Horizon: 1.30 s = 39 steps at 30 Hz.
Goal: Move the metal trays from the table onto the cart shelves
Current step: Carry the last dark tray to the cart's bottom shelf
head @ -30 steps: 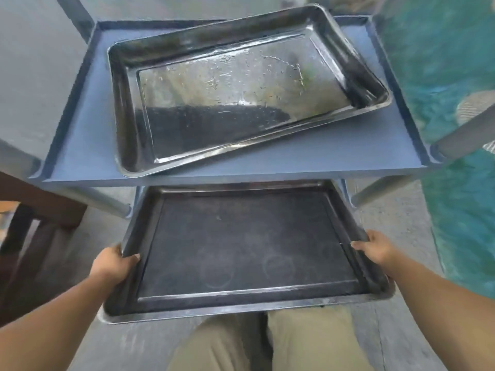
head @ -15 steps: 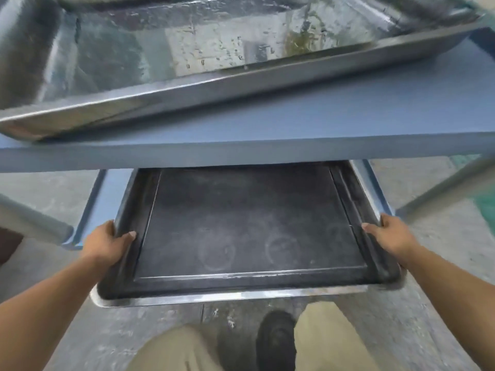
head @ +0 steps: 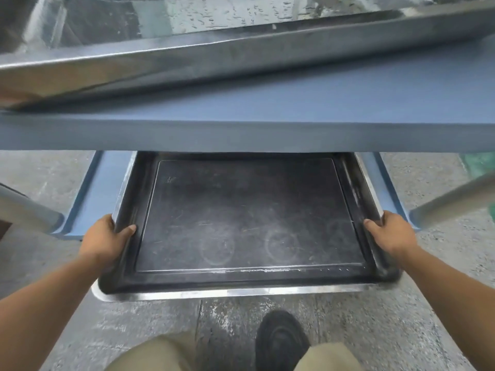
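A dark, scuffed metal tray (head: 241,282) lies level at the height of the blue lower cart shelf (head: 93,199), its far part hidden beneath the upper shelf. My left hand (head: 104,239) grips its left rim with the thumb inside. My right hand (head: 391,234) grips its right rim the same way. The tray's near edge sticks out past the shelf toward me. A second, shiny metal tray (head: 241,46) rests askew on the blue upper cart shelf (head: 321,103).
Grey metal cart legs stand at the left (head: 26,210) and right (head: 455,199) of the lower shelf. Below is a rough concrete floor (head: 187,322). My knees and a dark shoe (head: 281,341) sit at the bottom edge. A green patch (head: 479,164) shows at far right.
The view has dropped lower and closer to the cart. The dark tray, held in both hands, has slid farther in under the upper shelf at lower-shelf height.
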Each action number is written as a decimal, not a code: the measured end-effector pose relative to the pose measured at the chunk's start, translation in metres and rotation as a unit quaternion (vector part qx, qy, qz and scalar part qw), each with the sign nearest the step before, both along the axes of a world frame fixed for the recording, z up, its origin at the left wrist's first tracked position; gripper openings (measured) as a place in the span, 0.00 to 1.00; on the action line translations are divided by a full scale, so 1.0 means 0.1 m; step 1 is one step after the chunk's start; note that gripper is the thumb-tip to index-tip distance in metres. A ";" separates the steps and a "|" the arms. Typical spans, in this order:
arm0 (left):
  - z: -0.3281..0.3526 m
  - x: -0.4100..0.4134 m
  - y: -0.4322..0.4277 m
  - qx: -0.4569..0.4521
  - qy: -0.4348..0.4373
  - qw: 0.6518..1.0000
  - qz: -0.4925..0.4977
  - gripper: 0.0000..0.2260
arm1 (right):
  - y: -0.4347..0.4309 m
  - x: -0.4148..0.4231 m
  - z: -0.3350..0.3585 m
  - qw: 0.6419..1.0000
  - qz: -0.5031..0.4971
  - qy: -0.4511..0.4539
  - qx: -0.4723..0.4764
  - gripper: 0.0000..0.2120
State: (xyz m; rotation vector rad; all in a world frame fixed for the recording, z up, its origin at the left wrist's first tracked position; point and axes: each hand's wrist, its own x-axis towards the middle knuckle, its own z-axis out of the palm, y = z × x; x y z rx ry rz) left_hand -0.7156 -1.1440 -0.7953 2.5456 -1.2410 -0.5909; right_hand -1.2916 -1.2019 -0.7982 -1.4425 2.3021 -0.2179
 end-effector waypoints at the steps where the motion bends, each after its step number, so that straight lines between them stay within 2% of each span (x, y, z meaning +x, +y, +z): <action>1: 0.02 -0.01 -0.01 0.007 -0.007 1.000 -0.002 0.18 | 0.01 0.01 0.01 1.000 -0.002 0.004 0.002 0.17; 3: 0.07 -0.05 0.00 0.003 -0.008 1.000 0.006 0.22 | 0.06 0.04 0.07 1.000 -0.008 0.012 -0.003 0.21; 5: 0.10 -0.13 0.06 -0.030 -0.037 0.999 -0.015 0.31 | 0.17 0.08 0.16 0.999 0.002 0.034 -0.034 0.31; 8: 0.20 -0.34 0.26 -0.103 -0.098 0.976 -0.167 0.34 | 0.47 0.30 0.36 0.988 0.096 0.048 -0.109 0.34; 10: 0.26 -0.48 0.43 -0.116 -0.055 0.949 -0.287 0.39 | 0.72 0.50 0.47 0.981 0.168 -0.001 -0.102 0.35; 13: 0.31 -0.60 0.67 -0.051 -0.018 0.904 -0.424 0.48 | 1.08 0.85 0.53 0.962 0.271 -0.011 -0.027 0.44; 16: 0.26 -0.64 0.75 0.061 -0.077 0.862 -0.498 0.51 | 1.23 1.09 0.44 0.934 0.349 0.063 0.046 0.53; 20: 0.15 -0.71 0.77 0.143 -0.132 0.848 -0.492 0.46 | 1.20 1.12 0.25 0.918 0.367 0.126 0.086 0.53; 24: 0.08 -0.71 0.77 0.153 -0.145 0.842 -0.497 0.46 | 1.16 1.13 0.15 0.914 0.367 0.153 0.080 0.53; 36: 0.05 -0.97 0.26 0.163 -0.122 0.882 -0.424 0.49 | 0.46 1.07 0.20 0.916 0.368 0.107 0.119 0.55; 39: 0.04 -1.02 0.11 0.162 -0.111 0.893 -0.406 0.51 | 0.25 1.04 0.20 0.922 0.359 0.083 0.122 0.53</action>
